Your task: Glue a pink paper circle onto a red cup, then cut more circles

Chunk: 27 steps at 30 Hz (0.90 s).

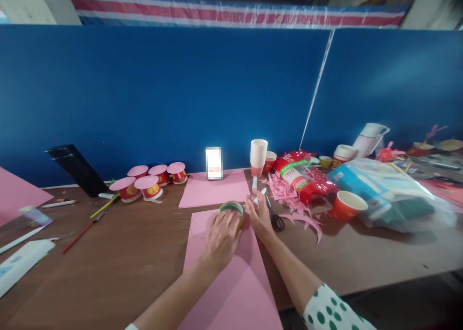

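Note:
My left hand (222,236) rests over a roll of tape (237,205), its fingers closed on the ring. The roll lies at the upper end of a long pink sheet of paper (231,281). Just right of it is my right hand (258,216), fingers drawn together around a slim white pen-like thing (257,199), partly hidden. Black-handled scissors (277,222) lie beside that hand. Beyond both hands, a second pink sheet (217,190) lies flat against the blue panel's foot.
Several red cups with pink paper discs on top (149,187) stand back left, near a leaning black case (77,171). To the right are pink paper scraps (306,216), a red packet (307,178), a red paper cup (347,206) and a plastic-wrapped pack (390,190). A blue panel (181,93) closes off the back.

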Each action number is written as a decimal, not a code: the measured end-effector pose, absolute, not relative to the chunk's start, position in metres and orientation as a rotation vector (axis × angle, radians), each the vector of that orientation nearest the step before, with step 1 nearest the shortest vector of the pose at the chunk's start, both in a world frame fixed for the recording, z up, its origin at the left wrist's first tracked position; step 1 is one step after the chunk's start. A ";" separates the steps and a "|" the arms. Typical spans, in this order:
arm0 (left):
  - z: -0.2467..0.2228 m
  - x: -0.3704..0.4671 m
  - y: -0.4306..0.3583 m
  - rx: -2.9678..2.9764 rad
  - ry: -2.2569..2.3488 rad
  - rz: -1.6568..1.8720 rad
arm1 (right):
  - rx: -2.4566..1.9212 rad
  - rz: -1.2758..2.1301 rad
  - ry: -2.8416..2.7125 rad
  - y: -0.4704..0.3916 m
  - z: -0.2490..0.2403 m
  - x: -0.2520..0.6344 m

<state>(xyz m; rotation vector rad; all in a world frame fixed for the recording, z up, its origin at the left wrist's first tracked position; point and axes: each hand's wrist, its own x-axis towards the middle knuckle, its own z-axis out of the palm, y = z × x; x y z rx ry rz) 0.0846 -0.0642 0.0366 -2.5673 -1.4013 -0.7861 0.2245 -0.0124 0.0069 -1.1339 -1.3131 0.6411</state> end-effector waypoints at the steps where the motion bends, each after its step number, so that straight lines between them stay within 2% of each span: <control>1: 0.036 0.087 -0.064 -2.587 -1.361 -0.782 | -1.133 0.635 -1.319 -0.013 0.008 0.225; 16: -0.018 0.099 -0.058 -2.388 -1.121 -0.869 | -1.182 0.376 -1.394 -0.019 0.013 0.230; 22: -0.020 0.100 -0.062 -2.440 -1.224 -0.852 | -1.211 0.311 -1.434 -0.029 0.048 0.221; 27: -0.020 0.103 -0.062 -2.502 -1.327 -0.904 | -1.110 0.374 -1.872 -0.023 0.086 0.191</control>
